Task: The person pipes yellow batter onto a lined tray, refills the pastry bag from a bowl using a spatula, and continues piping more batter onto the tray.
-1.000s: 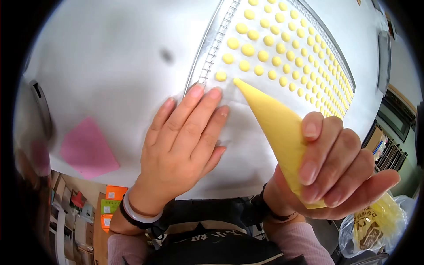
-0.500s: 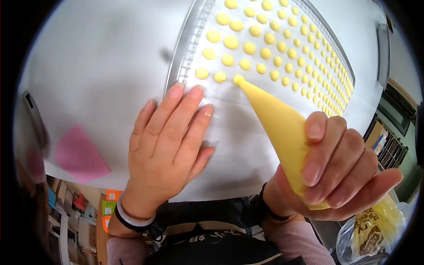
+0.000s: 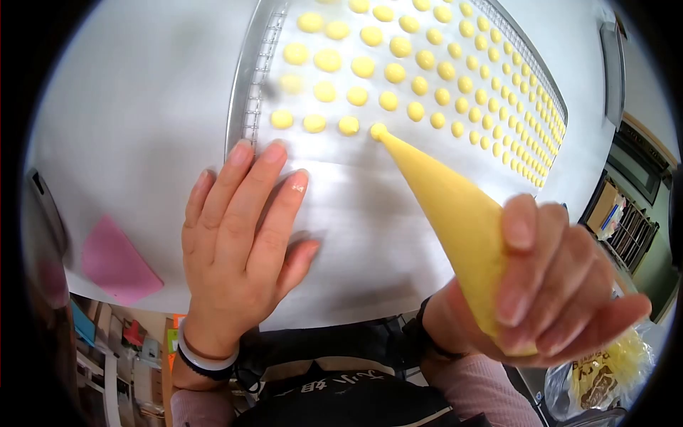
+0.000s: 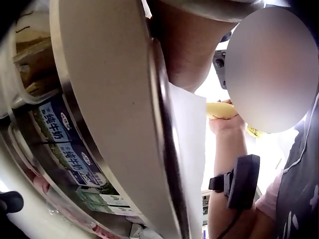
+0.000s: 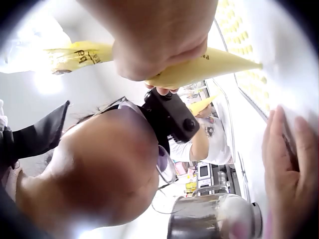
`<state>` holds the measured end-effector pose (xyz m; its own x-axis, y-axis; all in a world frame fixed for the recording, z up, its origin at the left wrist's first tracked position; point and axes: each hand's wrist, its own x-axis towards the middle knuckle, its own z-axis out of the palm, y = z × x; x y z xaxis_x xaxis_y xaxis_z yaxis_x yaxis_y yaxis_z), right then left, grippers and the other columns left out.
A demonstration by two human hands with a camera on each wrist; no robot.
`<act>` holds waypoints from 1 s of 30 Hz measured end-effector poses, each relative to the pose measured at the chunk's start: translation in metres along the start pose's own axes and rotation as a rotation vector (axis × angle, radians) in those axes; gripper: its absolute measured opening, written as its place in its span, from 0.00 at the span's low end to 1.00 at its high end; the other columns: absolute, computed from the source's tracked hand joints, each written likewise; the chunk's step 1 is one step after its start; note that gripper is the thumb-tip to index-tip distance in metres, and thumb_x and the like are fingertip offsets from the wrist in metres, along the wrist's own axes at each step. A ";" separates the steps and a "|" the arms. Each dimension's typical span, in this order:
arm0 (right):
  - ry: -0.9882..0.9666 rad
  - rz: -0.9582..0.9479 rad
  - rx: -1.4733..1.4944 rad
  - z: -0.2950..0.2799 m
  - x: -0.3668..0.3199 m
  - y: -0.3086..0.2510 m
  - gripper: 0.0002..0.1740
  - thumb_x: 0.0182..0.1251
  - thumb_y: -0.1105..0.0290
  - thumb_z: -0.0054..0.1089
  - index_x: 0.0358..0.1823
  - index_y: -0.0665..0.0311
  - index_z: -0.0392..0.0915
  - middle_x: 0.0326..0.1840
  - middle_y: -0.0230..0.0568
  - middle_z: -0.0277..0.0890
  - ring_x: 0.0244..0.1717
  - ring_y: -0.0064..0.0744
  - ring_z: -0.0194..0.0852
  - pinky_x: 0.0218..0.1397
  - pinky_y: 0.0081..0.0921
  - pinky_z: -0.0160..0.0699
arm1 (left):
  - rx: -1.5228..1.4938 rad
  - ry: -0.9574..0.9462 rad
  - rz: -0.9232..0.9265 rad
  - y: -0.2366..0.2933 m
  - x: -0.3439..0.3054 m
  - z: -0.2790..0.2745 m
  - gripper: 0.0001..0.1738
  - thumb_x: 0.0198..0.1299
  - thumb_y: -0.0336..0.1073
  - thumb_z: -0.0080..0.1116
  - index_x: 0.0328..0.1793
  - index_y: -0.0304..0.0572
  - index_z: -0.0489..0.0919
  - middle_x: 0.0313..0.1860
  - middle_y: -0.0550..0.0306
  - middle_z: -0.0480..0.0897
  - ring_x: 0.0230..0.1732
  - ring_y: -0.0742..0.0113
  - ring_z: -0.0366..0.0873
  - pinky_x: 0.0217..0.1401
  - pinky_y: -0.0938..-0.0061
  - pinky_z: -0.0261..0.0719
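My right hand [image 3: 562, 285] grips a yellow piping bag [image 3: 448, 213] by its wide end, fingers curled round it. The bag slants down to the left, its tip at a fresh yellow batter dot [image 3: 378, 132]. Several rows of such dots cover the white paper on a metal tray [image 3: 245, 78] with a wire-grid edge. Flat with fingers spread, my left hand [image 3: 238, 235] has its fingertips at the tray's near left corner. In the right wrist view, the bag [image 5: 219, 64] points at the dots; the left wrist view mostly shows the table's underside.
A pink scraper [image 3: 119, 260] lies near the table's left edge. At lower right hangs a clear plastic bag [image 3: 605, 377] with yellow inside. A steel mixing bowl [image 5: 194, 219] and another person [image 5: 219, 142] holding a yellow bag appear in the right wrist view. Cartons [image 4: 65, 144] sit under the table.
The tray and my left hand have shifted left in view. More dots now stand in the nearest row, and the bag's tip is farther along it. The right hand keeps its grip.
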<state>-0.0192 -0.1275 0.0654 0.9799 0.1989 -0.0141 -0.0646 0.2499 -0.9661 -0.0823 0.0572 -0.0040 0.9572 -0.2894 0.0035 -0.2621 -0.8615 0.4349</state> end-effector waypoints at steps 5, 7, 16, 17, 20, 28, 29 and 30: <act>0.030 -0.037 0.016 -0.010 -0.001 -0.003 0.31 0.71 0.53 0.30 0.07 0.53 0.62 0.11 0.32 0.68 0.18 0.25 0.68 0.47 0.29 0.65 | 0.008 -0.009 0.004 0.000 -0.001 -0.002 0.22 0.55 0.44 0.54 0.54 0.43 0.74 0.58 0.51 0.72 0.62 0.53 0.65 0.63 0.60 0.57; 0.000 -0.024 0.011 -0.015 0.000 0.000 0.31 0.71 0.53 0.32 0.07 0.53 0.62 0.11 0.32 0.67 0.18 0.26 0.68 0.48 0.29 0.65 | 0.014 -0.011 0.005 0.001 -0.001 -0.001 0.22 0.55 0.44 0.54 0.54 0.43 0.73 0.58 0.50 0.71 0.62 0.53 0.65 0.63 0.60 0.57; 0.076 -0.044 0.004 -0.024 -0.006 -0.005 0.32 0.71 0.52 0.29 0.07 0.53 0.62 0.08 0.31 0.63 0.16 0.24 0.65 0.48 0.28 0.65 | 0.007 -0.002 0.008 0.002 -0.001 0.000 0.24 0.55 0.45 0.54 0.56 0.43 0.72 0.59 0.49 0.71 0.62 0.51 0.64 0.63 0.59 0.56; 0.079 -0.062 0.003 -0.025 -0.005 -0.002 0.32 0.71 0.52 0.29 0.07 0.52 0.62 0.08 0.31 0.63 0.16 0.24 0.65 0.48 0.28 0.65 | 0.009 -0.002 0.009 0.002 -0.001 0.001 0.24 0.55 0.45 0.54 0.56 0.43 0.72 0.59 0.49 0.71 0.63 0.50 0.64 0.63 0.58 0.56; 0.082 -0.061 -0.011 -0.028 -0.005 0.003 0.32 0.71 0.52 0.29 0.07 0.52 0.61 0.08 0.31 0.64 0.16 0.24 0.65 0.47 0.29 0.65 | 0.013 -0.002 0.010 0.001 -0.001 0.003 0.24 0.56 0.46 0.54 0.56 0.43 0.72 0.59 0.48 0.70 0.63 0.50 0.63 0.63 0.58 0.56; 0.088 -0.034 0.037 -0.042 -0.012 -0.005 0.31 0.70 0.52 0.32 0.08 0.53 0.64 0.11 0.32 0.65 0.18 0.26 0.68 0.48 0.29 0.66 | 0.032 -0.019 0.011 0.002 -0.001 0.003 0.26 0.57 0.47 0.53 0.58 0.41 0.70 0.60 0.46 0.69 0.62 0.48 0.63 0.63 0.56 0.56; 0.090 -0.036 0.035 -0.043 -0.011 -0.003 0.31 0.70 0.52 0.32 0.08 0.53 0.64 0.11 0.32 0.65 0.18 0.26 0.68 0.48 0.29 0.66 | 0.029 -0.016 0.010 0.002 -0.001 0.003 0.26 0.57 0.47 0.53 0.58 0.41 0.70 0.60 0.45 0.69 0.63 0.47 0.63 0.63 0.56 0.56; 0.087 -0.043 0.026 -0.044 -0.011 -0.001 0.31 0.70 0.51 0.32 0.08 0.53 0.64 0.11 0.32 0.65 0.19 0.25 0.68 0.47 0.29 0.66 | 0.027 -0.014 0.009 0.002 -0.001 0.004 0.26 0.57 0.47 0.53 0.58 0.40 0.70 0.60 0.45 0.69 0.63 0.47 0.63 0.63 0.56 0.56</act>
<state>-0.0216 -0.1720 0.0554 0.9945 0.1043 0.0035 -0.0261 0.2812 -0.9593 -0.0843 0.0546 -0.0067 0.9530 -0.3030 -0.0051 -0.2743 -0.8696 0.4106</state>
